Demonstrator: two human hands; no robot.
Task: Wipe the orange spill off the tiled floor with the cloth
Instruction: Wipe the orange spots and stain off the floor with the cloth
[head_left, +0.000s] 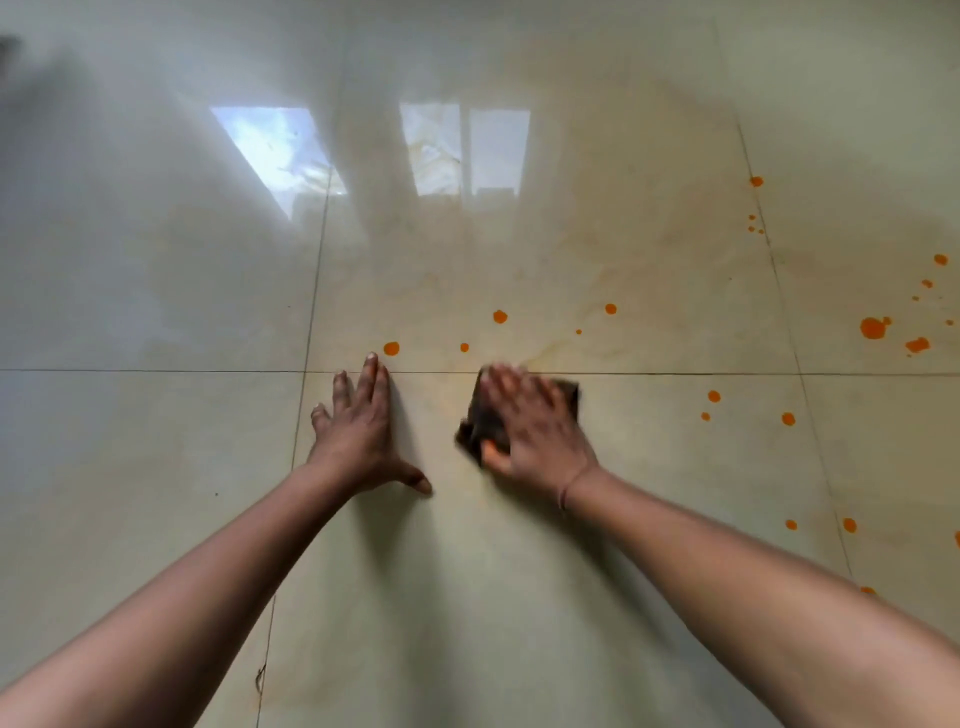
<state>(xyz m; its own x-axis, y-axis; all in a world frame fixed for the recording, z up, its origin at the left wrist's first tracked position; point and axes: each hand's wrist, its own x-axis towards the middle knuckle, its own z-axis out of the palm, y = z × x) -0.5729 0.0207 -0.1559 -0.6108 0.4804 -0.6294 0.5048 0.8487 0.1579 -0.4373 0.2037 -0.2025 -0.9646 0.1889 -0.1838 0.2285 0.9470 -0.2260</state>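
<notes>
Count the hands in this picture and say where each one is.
2. The left hand lies flat on the bare floor. The right hand presses the dark cloth to the floor just right of it. No others show.

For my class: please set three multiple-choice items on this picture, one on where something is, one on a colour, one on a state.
1. Where is the cloth?
A. Under the right hand
B. Under the left hand
C. Lying alone on the floor

2. What colour is the cloth?
A. White
B. Dark
C. Orange

3. How does the left hand lie?
A. Clenched in a fist
B. Flat on the floor, fingers spread
C. Gripping the cloth

Answers:
1 A: the right hand presses on it, and its edges show beside the fingers.
2 B: it looks dark brown against the pale floor.
3 B: its palm is down with fingers straight, and it holds nothing.
</notes>
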